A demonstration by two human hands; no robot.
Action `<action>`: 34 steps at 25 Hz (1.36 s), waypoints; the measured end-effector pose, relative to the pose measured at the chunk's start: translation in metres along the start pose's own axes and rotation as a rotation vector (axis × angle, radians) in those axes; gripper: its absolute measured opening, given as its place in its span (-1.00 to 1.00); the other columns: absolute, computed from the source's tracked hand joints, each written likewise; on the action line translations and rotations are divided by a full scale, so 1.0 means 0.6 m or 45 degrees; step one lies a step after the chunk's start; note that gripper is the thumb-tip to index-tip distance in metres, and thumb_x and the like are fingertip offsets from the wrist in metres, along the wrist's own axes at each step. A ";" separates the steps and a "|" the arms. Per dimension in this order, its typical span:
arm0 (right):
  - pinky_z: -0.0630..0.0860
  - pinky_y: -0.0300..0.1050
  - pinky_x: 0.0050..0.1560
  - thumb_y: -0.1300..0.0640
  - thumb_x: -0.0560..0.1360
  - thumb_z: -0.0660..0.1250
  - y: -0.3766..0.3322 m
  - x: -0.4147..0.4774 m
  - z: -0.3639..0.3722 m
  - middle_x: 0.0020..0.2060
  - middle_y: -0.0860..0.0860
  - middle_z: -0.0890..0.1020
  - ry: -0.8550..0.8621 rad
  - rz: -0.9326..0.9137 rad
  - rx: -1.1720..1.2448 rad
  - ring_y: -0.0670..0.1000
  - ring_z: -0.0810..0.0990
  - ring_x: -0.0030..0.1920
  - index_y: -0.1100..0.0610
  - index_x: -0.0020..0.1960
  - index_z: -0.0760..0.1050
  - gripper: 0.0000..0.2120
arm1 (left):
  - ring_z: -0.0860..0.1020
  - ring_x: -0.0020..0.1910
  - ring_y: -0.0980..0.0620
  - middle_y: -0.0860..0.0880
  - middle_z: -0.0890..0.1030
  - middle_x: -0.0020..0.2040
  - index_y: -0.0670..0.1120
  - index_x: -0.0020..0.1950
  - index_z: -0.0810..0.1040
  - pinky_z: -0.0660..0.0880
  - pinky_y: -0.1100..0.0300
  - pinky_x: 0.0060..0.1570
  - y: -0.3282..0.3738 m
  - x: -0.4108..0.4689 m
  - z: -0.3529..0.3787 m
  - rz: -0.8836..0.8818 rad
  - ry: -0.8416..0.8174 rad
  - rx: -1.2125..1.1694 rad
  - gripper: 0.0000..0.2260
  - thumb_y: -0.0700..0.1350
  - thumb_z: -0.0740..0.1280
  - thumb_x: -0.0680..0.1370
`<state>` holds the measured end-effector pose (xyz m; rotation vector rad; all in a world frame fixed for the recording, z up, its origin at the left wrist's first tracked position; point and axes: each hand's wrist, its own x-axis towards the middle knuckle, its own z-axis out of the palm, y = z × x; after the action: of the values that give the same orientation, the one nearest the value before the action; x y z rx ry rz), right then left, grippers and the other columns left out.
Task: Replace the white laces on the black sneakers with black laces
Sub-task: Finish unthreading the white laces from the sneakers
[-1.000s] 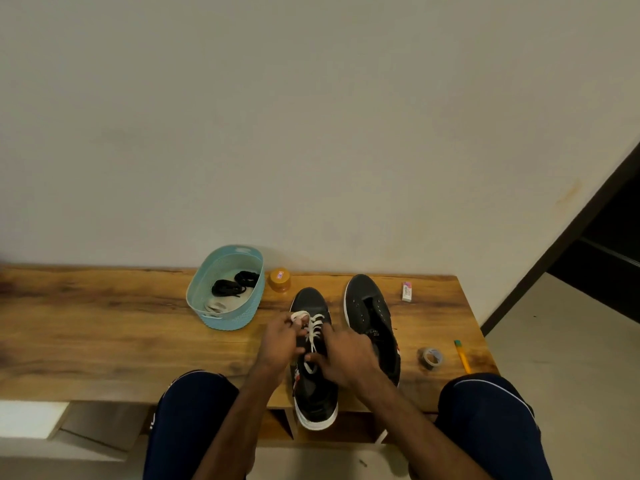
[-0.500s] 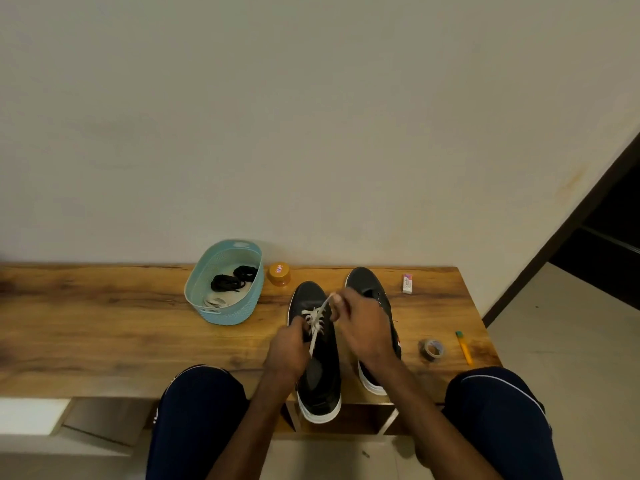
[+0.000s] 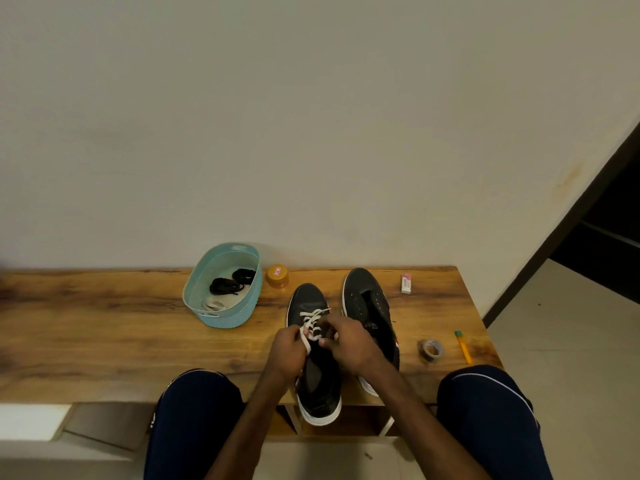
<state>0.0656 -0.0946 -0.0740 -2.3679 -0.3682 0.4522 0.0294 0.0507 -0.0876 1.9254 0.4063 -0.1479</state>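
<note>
Left hand (image 3: 289, 351), right hand (image 3: 349, 341) (on lace (image 3: 311, 317))

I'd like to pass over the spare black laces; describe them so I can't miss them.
Start at the long wooden table against the pale wall. Toward its back, just left of a small orange jar, stands an oval teal plastic basket. The black laces lie inside: two dark coiled bundles, the only black things on its pale floor.

Wooden table (image 3: 104, 327) grainy, satin; plastic basket (image 3: 242, 315) perforated; sneakers (image 3: 308, 303) matt black; white laces (image 3: 313, 318) woven cloth.
</note>
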 end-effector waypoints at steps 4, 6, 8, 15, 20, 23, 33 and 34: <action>0.45 -0.17 -0.01 0.10 0.54 0.40 -0.009 0.000 0.020 0.03 -0.09 0.48 0.096 -0.074 -0.022 -0.07 0.51 -0.01 -0.02 0.08 0.54 -0.86 | 0.63 -0.10 -0.01 -0.13 0.67 -0.10 -0.20 0.05 0.60 0.53 0.23 -0.23 0.012 -0.013 -0.009 -0.088 -0.065 -0.314 -0.74 -0.21 0.11 0.68; 0.40 -0.15 -0.06 0.09 0.59 0.34 -0.008 0.002 0.023 -0.05 -0.08 0.46 0.102 -0.050 -0.005 -0.06 0.48 -0.06 0.03 0.00 0.50 -0.97 | 0.61 -0.09 0.04 -0.08 0.65 -0.05 -0.11 0.09 0.57 0.52 0.22 -0.22 0.009 -0.009 -0.012 -0.092 -0.008 -0.306 -0.78 -0.22 0.13 0.67; 0.39 -0.10 -0.07 0.02 0.66 0.21 -0.009 0.009 0.016 -0.18 -0.04 0.49 -0.009 0.106 0.291 -0.03 0.48 -0.13 0.08 -0.13 0.46 -0.77 | 0.59 0.02 -0.01 -0.07 0.62 0.04 -0.01 0.12 0.54 0.58 0.06 -0.07 0.004 -0.009 -0.014 -0.079 -0.048 -0.200 -0.76 -0.28 0.17 0.62; 0.53 -0.06 0.12 -0.02 0.67 0.18 -0.004 0.003 0.004 -0.06 0.04 0.71 -0.268 0.286 0.878 -0.02 0.64 0.00 0.22 -0.01 0.65 -0.62 | 0.58 -0.01 0.13 0.08 0.61 -0.01 0.10 0.12 0.56 0.53 0.13 -0.01 -0.028 0.009 -0.003 0.230 -0.025 0.297 -0.71 -0.02 0.44 0.41; 0.52 -0.03 0.01 0.01 0.57 0.38 0.011 0.003 -0.004 -0.16 0.04 0.60 -0.255 0.069 0.419 -0.03 0.56 -0.11 0.09 -0.14 0.53 -0.82 | 0.59 -0.08 -0.01 0.00 0.62 -0.09 0.04 -0.05 0.57 0.56 0.03 -0.09 -0.022 0.001 -0.001 0.101 0.082 0.189 -0.83 -0.23 0.34 0.47; 0.54 0.02 -0.02 -0.10 0.56 0.37 0.012 -0.006 -0.008 -0.13 0.08 0.62 -0.243 0.060 0.260 0.05 0.59 -0.09 0.09 -0.12 0.55 -0.75 | 0.61 -0.08 0.00 -0.05 0.65 -0.08 -0.10 0.07 0.58 0.57 0.02 -0.17 0.024 -0.018 -0.010 -0.317 0.081 -0.490 -0.82 -0.21 0.18 0.62; 0.47 -0.06 -0.13 -0.08 0.66 0.18 -0.002 -0.008 -0.101 -0.26 0.04 0.60 0.387 0.311 1.526 -0.03 0.53 -0.28 0.11 -0.21 0.51 -0.63 | 0.56 0.12 -0.03 -0.05 0.61 0.13 -0.08 0.09 0.48 0.45 -0.10 0.18 0.070 -0.020 -0.156 -0.297 0.495 -1.219 -0.80 0.03 0.18 0.66; 0.47 -0.08 -0.14 -0.03 0.66 0.19 0.001 -0.008 -0.096 -0.20 0.06 0.62 0.436 0.347 1.340 -0.02 0.54 -0.24 0.12 -0.15 0.52 -0.68 | 0.56 0.07 -0.03 -0.08 0.61 0.12 -0.10 0.12 0.49 0.49 -0.07 0.10 0.065 -0.019 -0.159 -0.276 0.541 -1.043 -0.81 -0.01 0.21 0.65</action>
<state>0.0854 -0.1303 -0.0330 -1.4067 0.3082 0.2496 0.0238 0.1232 -0.0132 1.0881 0.8140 0.2630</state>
